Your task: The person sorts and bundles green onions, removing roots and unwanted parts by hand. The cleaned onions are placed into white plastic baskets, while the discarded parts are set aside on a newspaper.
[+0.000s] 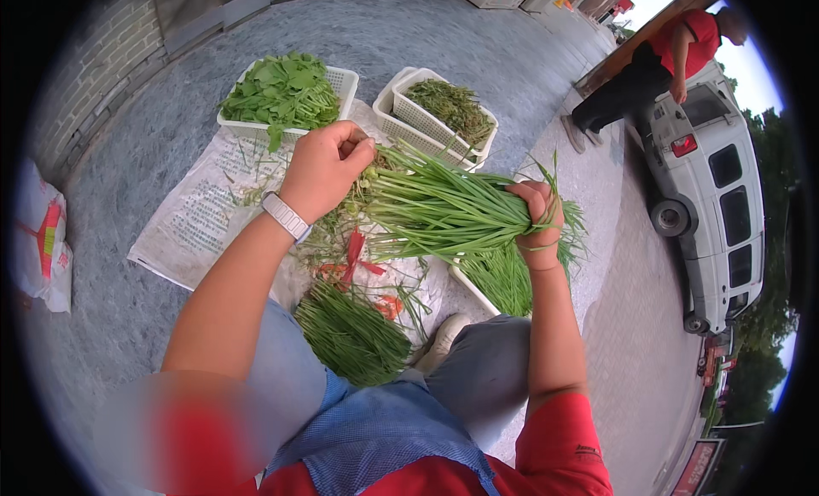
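My right hand (539,216) grips a big bunch of long green leafy stalks, like garlic chives (448,205), near their tips; the bunch lies sideways with its pale stem ends to the left. At those ends is my left hand (329,163), thumb and forefinger pinched together; whether something thin is between them I cannot tell. Below, between my knees, lies another dark green bunch (355,333) on a white woven sack (185,218), close to a red ribbon (354,256). A white basket with more green stalks (499,275) stands under my right forearm.
Beyond my hands stand a white plastic basket of leafy greens (281,96) and two stacked white baskets (441,115) with darker greens. Loose trimmings litter the sack. A white bag (48,240) sits far left. At upper right are a person in a red shirt (665,61) and a white van (716,189).
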Demonstrator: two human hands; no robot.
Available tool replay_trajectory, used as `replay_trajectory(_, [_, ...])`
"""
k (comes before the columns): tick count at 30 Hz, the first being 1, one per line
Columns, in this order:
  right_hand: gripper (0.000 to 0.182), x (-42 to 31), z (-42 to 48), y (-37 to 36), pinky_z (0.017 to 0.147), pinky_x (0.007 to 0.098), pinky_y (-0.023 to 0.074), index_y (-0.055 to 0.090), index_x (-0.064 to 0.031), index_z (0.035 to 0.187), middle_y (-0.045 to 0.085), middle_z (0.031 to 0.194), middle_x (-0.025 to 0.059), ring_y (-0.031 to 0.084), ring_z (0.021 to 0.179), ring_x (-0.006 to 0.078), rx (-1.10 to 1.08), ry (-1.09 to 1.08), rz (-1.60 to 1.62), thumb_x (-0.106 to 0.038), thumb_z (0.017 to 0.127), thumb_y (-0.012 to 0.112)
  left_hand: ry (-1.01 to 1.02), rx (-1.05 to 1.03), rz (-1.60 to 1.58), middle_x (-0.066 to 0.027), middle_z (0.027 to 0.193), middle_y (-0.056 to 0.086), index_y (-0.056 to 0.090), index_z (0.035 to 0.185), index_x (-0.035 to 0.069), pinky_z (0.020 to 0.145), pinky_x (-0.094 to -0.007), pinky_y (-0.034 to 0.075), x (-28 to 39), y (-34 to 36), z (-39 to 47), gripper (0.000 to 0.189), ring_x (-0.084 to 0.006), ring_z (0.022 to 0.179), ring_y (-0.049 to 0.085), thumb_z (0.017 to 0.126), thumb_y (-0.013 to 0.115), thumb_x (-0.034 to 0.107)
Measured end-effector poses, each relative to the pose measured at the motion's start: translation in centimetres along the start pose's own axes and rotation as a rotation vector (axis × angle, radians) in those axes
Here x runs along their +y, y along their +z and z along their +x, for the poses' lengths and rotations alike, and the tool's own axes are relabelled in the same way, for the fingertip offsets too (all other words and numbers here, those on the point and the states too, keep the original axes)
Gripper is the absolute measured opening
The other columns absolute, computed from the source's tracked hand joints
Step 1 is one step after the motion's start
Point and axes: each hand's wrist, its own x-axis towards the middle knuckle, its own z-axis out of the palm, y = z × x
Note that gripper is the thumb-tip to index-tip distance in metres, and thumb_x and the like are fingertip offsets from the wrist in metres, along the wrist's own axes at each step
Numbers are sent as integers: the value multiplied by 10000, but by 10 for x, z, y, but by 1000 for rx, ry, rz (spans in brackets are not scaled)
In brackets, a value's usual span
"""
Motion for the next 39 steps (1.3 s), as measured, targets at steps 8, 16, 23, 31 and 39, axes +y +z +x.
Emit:
replay_trajectory(8, [315,12,-8,5,734,391,482,612,-77,999,630,896,109,614,837,306,69,155,145,-10,699,682,-99,102,589,-83,671,638,650,855,14,581,-317,454,-50,-58,30,255,-175,576,572,898,654,265])
replay_trajectory(16, [317,23,-33,16,815,290,481,602,-18,1070,631,1010,65,591,903,157,-47,462,526,34,768,682,-31,180,432,-43,601,590,650,1041,50,576,-309,472,-49,-62,27,183,-147,556,563,905,640,172])
replay_trajectory(23, [490,20,-41,18,901,305,489,544,8,1243,652,1106,80,608,997,158,-14,579,751,11,780,705,9,91,37,-24,702,603,634,1094,7,576,-189,439,19,-31,6,221,-57,583,510,947,595,167])
replay_trajectory(31, [341,17,-40,17,840,283,482,603,-29,1084,637,997,48,594,916,141,-40,613,791,36,766,709,449,-47,199,-71,778,579,682,903,-13,580,-302,442,37,7,-17,227,-181,622,558,850,707,206])
replay_trajectory(39, [307,7,-23,24,808,304,494,594,-38,1054,645,968,77,622,904,188,-142,490,624,26,777,710,209,-106,297,-119,715,564,616,766,-34,563,-366,428,26,6,-11,207,-258,592,554,785,742,129])
